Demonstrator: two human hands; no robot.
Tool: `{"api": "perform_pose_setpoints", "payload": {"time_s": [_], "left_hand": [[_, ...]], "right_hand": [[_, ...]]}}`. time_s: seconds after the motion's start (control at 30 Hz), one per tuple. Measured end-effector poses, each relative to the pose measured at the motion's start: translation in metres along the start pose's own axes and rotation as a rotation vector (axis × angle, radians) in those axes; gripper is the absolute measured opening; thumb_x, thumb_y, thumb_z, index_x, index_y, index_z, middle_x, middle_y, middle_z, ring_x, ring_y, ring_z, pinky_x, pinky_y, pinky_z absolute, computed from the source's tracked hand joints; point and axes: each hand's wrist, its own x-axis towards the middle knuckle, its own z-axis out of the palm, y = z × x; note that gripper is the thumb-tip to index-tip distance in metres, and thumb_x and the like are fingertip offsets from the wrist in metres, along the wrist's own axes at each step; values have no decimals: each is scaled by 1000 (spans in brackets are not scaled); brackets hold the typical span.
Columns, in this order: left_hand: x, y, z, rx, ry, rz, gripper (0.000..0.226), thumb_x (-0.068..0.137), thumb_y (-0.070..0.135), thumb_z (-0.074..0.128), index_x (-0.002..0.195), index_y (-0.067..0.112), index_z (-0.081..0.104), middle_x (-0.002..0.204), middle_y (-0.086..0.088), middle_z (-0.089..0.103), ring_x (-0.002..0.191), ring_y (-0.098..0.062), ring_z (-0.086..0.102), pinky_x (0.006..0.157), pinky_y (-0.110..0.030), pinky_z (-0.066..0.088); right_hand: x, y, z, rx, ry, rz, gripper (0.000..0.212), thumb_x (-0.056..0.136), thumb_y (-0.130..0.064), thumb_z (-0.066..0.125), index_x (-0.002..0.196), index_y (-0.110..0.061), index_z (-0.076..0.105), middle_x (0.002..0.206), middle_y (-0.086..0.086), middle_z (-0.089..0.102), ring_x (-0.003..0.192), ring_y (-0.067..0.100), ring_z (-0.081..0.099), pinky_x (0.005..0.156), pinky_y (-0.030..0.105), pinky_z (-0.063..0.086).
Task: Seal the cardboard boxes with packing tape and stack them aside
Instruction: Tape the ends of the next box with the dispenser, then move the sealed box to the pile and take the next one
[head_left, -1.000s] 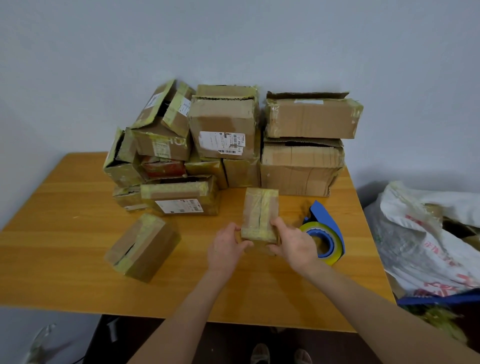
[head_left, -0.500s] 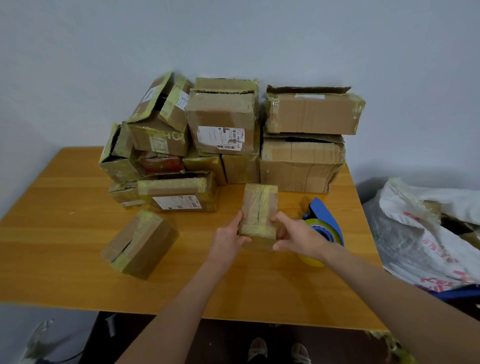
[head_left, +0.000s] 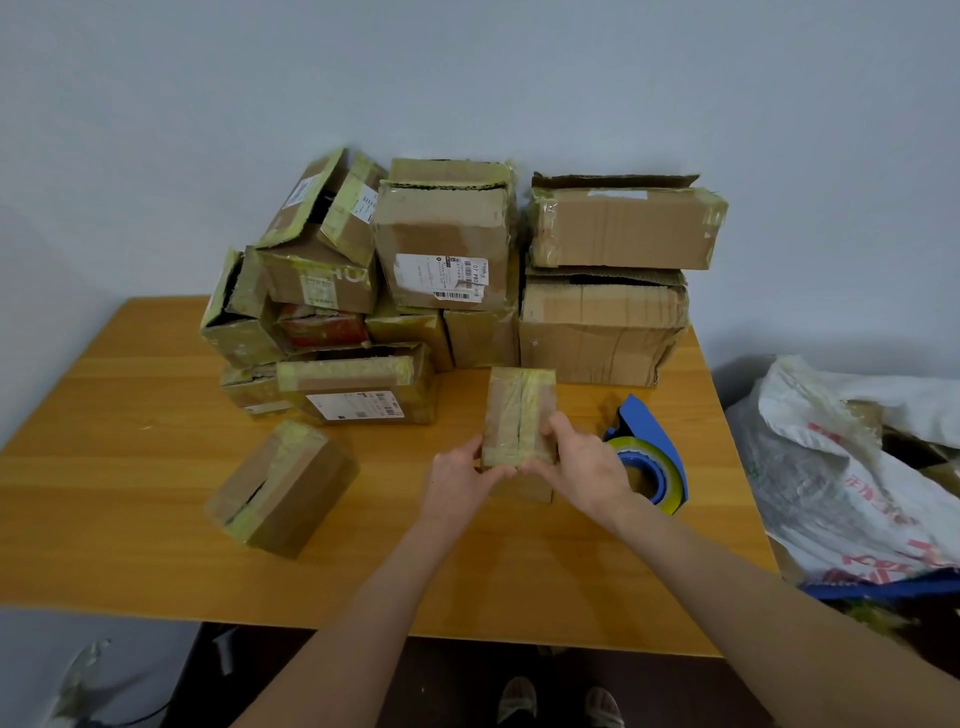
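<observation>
A small cardboard box (head_left: 519, 410) stands on the wooden table (head_left: 130, 467), its top flaps meeting along a dark seam with old yellowish tape on them. My left hand (head_left: 460, 480) grips its near left corner and my right hand (head_left: 584, 465) grips its near right side. A blue tape dispenser (head_left: 652, 457) with a yellowish roll lies just right of my right hand, partly hidden by it. Another small box (head_left: 283, 488) lies tilted to the left, its seam gaping.
A pile of several taped cardboard boxes (head_left: 447, 260) fills the back of the table against the wall. A white sack (head_left: 852, 467) with more cardboard sits off the right edge. My feet (head_left: 558, 701) show below the table's front edge.
Both hands have stayed on the small box and shifted it slightly away from me. The view has tilted a little; nothing else on the table moved.
</observation>
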Motion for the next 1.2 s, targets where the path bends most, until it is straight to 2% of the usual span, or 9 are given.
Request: {"api": "perform_pose_setpoints", "payload": {"time_s": [0.13,0.23,0.43,0.6,0.73,0.83,0.97,1.07,1.2], "left_hand": [[0,-6,-2,-50,-44,-5,41,91,32,63,127,13,59,109,-4,71,87,-13,68,73,-15,50],[-2,-2,0,-53,-16,-80,39,100,29,48,134,10,52,109,-6,68,89,-16,67,71,-17,49],[9,-5,-15,89,-103,-83,22,100,19,47,106,11,66,102,-7,70,87,-16,65,80,-29,55],[-1,-25,-71,259,255,-38,23,96,18,51,117,19,62,108,4,64,92,-9,60,71,-17,45],[-10,-88,-141,251,505,-284,30,94,14,51,124,14,54,116,-5,56,98,-18,53,74,-27,46],[-24,-147,-171,208,428,-550,44,95,18,51,137,9,42,132,-15,49,114,-31,52,90,-44,48],[-45,-185,-170,-91,155,-758,68,99,43,43,151,4,20,148,-18,39,131,-36,43,103,-45,39],[-58,-185,-159,-141,73,-759,70,96,52,44,146,3,35,141,-14,49,123,-32,50,100,-41,43],[-70,-168,-141,-506,103,-848,57,91,50,56,128,5,56,114,-9,61,102,-25,58,88,-36,49]], "right_hand": [[6,2,-1,89,-48,32,41,90,-42,63,117,-22,38,107,6,67,88,25,66,75,43,56],[8,2,0,203,-45,171,64,89,-41,65,138,-15,31,111,9,66,94,26,66,76,41,56],[0,0,-1,690,-335,462,74,87,-49,64,147,-19,33,140,8,49,118,31,55,85,40,54],[-4,-11,4,828,-335,494,80,80,-40,76,145,-16,35,135,7,52,114,28,59,82,40,59],[-5,-38,15,606,-448,346,76,79,-43,76,140,-18,38,117,-1,55,107,24,60,74,32,59],[-9,-68,31,566,-528,272,76,81,-42,74,142,-16,38,135,2,53,111,19,56,80,27,53],[-8,-106,52,582,-560,238,78,81,-43,74,144,-16,36,141,3,49,123,21,53,94,30,47],[-2,-122,65,582,-599,240,80,83,-50,68,148,-19,32,143,3,47,125,22,52,97,34,48],[4,-133,80,668,-650,368,86,83,-60,63,152,-28,24,150,3,39,128,27,47,101,43,47]]}}
